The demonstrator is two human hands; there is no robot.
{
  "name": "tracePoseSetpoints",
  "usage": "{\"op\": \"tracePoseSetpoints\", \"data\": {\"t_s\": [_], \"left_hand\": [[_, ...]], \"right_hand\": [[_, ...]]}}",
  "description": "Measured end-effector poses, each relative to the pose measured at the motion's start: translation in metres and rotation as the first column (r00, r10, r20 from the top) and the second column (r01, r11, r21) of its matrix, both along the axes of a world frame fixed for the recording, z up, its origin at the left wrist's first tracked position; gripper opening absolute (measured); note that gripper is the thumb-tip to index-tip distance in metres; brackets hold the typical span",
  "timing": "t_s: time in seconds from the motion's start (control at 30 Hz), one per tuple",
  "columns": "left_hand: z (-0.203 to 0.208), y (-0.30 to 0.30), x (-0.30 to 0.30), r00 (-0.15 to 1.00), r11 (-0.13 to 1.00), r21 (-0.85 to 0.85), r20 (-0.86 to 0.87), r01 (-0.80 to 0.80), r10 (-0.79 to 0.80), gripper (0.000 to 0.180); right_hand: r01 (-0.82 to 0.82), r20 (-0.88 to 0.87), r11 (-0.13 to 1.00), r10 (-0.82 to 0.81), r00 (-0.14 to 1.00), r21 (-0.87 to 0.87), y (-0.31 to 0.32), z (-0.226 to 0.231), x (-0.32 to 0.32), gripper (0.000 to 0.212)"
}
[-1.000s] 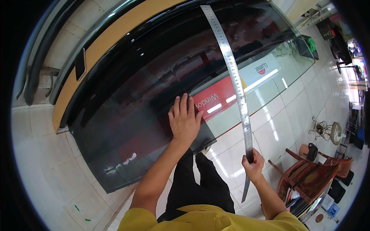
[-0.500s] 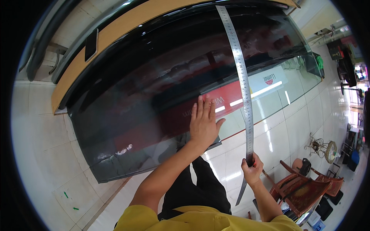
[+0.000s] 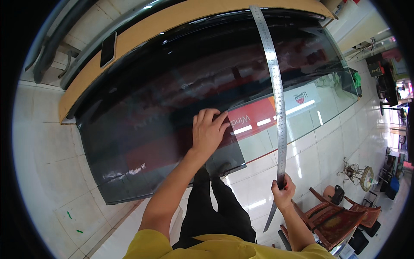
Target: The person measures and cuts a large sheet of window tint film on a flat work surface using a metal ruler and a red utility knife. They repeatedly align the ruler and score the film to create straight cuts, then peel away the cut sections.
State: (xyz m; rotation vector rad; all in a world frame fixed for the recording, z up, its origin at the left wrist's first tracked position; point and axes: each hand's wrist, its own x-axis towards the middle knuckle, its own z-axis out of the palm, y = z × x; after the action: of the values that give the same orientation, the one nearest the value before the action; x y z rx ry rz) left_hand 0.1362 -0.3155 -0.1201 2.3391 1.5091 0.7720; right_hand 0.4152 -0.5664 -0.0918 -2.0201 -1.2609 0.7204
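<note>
A sheet of dark window film covers much of a glass-topped table. My left hand is at the near right part of the film, its fingers bent and the index finger and thumb at the film's cut edge, close to a corner. In my right hand is a long steel ruler, gripped near its near end. The ruler runs away across the glass and film to the far edge, and its near tip sticks out past the hand. Something small and red-orange shows in the right fist, its kind hidden.
A phone lies on the tan far border. A red and white printed panel shows through the bare glass. Wooden chairs and a small metal-framed stand are on the right. Pale tiles cover the floor.
My left hand has gone from lying flat near the film's edge to bent fingers at that edge, slightly further left. More red panel shows beside it. My right hand still grips the ruler.
</note>
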Motion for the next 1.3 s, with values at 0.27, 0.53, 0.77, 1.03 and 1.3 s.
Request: {"op": "tracePoseSetpoints", "data": {"t_s": [0.27,0.53,0.77,1.03,1.3], "left_hand": [[0.029,-0.008,-0.059,0.99,0.998,0.05,0.136,-0.044,0.037,0.036],[0.062,0.005,-0.241,0.951,0.959,0.154,-0.166,-0.237,0.262,0.03],[0.049,0.115,-0.38,0.749,0.944,0.313,-0.599,-0.106,0.283,0.072],[0.01,0.205,-0.476,0.56,0.877,0.463,-0.696,-0.129,0.45,0.075],[0.005,0.234,-0.515,0.671,0.83,0.556,-0.63,0.04,0.39,0.075]], "right_hand": [[-0.071,0.077,0.997,0.068,0.995,0.035,0.005,0.015,0.007,0.025],[-0.204,0.154,0.955,0.172,0.973,0.217,0.026,0.028,0.013,0.032],[-0.167,0.094,0.981,0.158,0.983,0.099,0.035,0.028,-0.022,0.028],[0.186,-0.222,0.978,-0.202,0.954,-0.093,0.046,-0.037,-0.098,0.02],[0.355,-0.151,0.928,-0.369,0.917,-0.113,0.059,-0.074,-0.121,0.04]]}}
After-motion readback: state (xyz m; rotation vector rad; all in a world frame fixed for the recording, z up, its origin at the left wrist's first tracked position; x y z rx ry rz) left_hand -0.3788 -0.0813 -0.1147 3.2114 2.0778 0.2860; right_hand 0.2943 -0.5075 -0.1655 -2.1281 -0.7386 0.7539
